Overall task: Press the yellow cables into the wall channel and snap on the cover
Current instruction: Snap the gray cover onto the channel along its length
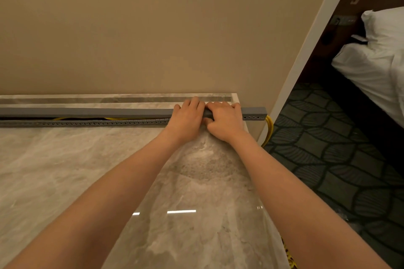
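Observation:
A long grey slotted channel [87,123] lies along the back of a marble top [65,170], against the beige wall. Its grey cover [87,112] rests above it, seated at the right end and still gapped open to the left, where yellow cables [109,118] show inside. The cables leave the right end [270,129] and hang down. My left hand [188,119] and my right hand [225,121] sit side by side on the cover near its right end, fingers curled over its top, thumbs at the front.
The marble top ends just right of my hands; past it are a white door frame [306,46], patterned dark carpet [328,159] and a bed with white linen [376,61]. More yellow cable [289,257] lies by the lower right edge.

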Demonstrator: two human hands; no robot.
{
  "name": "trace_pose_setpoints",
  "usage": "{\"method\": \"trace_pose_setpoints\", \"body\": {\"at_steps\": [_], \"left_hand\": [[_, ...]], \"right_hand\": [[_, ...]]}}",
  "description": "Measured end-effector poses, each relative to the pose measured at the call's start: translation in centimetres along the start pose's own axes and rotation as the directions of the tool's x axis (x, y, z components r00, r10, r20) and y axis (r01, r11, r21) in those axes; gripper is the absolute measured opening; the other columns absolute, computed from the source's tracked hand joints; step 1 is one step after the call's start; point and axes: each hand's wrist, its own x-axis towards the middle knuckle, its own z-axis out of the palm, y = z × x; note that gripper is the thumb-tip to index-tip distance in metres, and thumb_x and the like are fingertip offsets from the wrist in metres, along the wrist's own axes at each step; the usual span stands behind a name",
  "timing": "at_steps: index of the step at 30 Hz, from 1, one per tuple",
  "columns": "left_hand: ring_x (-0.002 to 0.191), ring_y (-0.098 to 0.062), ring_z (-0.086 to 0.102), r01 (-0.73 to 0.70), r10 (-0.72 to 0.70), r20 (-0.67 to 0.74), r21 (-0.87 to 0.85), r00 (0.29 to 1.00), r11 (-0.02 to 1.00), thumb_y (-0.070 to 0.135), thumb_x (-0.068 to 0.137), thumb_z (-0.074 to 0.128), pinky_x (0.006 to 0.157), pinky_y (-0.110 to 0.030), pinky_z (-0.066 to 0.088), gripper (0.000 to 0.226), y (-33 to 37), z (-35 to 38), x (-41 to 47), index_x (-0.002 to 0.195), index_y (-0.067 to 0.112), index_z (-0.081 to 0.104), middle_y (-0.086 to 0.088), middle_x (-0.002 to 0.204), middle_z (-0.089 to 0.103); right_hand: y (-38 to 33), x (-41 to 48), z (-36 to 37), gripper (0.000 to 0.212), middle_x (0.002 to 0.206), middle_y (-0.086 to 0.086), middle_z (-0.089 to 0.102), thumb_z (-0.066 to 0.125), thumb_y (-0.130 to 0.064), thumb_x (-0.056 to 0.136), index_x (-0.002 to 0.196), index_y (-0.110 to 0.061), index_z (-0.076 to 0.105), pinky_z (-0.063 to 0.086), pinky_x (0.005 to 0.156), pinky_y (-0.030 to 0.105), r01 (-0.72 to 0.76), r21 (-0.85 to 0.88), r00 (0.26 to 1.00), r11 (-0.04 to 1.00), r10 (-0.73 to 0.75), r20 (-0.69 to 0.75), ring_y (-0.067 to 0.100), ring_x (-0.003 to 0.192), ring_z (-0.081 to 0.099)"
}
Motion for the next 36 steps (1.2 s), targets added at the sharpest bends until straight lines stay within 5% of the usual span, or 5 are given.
{"method": "trace_pose_setpoints", "body": {"at_steps": [9,15,19,25,36], "left_hand": [[0.109,-0.031,0.049,-0.147,0.147,0.015,0.008,0.989,0.989,0.027,0.095,0.044,0.082,-0.036,0.039,0.045,-2.1,0.5,-0.1,0.134,0.006,0.039,-0.013,0.122,0.047],[0.112,-0.031,0.054,-0.033,0.045,0.051,-0.217,0.998,0.976,0.027,0.097,0.045,0.093,-0.038,0.039,0.041,-2.2,0.4,0.5,0.136,0.014,0.046,-0.010,0.122,0.059],[0.110,-0.031,0.055,0.020,-0.028,-0.019,-0.316,0.999,0.949,0.019,0.091,0.054,0.092,-0.035,0.039,0.040,-1.9,0.4,0.1,0.131,0.015,0.054,-0.010,0.118,0.063],[0.089,-0.038,0.062,0.027,-0.084,-0.137,-0.374,0.987,0.927,0.020,0.073,0.047,0.082,-0.041,0.046,0.046,-1.5,1.1,0.0,0.111,0.004,0.068,-0.016,0.098,0.071],[0.047,-0.030,0.061,-0.102,0.099,-0.247,0.002,0.964,0.995,0.010,0.055,0.060,0.052,-0.028,0.052,0.035,-1.5,2.8,-0.1,0.086,0.001,0.073,-0.008,0.060,0.065]], "right_hand": [[-0.2,0.8,0.1,0.026,0.107,-0.001,0.067,0.056,-0.032,0.083,0.105,-0.022,0.062,0.030,0.093,0.038,-0.074,0.011,0.997,0.997,0.073,0.033,0.022,0.107,0.056],[0.6,1.5,-1.4,0.032,0.109,0.002,0.067,0.057,-0.041,0.085,0.110,-0.022,0.061,0.037,0.089,0.035,-0.031,0.008,0.959,0.999,0.028,0.282,0.024,0.106,0.059],[0.5,3.3,-3.7,0.030,0.107,0.017,0.063,0.040,-0.026,0.092,0.095,-0.007,0.063,0.041,0.083,0.039,-0.313,0.330,0.842,0.891,0.099,0.531,0.033,0.095,0.055],[-0.8,4.9,-1.8,0.038,0.125,0.013,0.059,0.030,-0.025,0.095,0.112,-0.009,0.060,0.039,0.081,0.031,-0.248,-0.067,0.872,0.966,0.253,0.419,0.029,0.102,0.055],[-0.8,4.7,-0.6,0.040,0.119,0.018,0.064,0.035,-0.027,0.094,0.104,-0.005,0.067,0.045,0.084,0.035,-0.176,-0.053,0.966,0.983,0.183,0.181,0.035,0.107,0.059]]}}
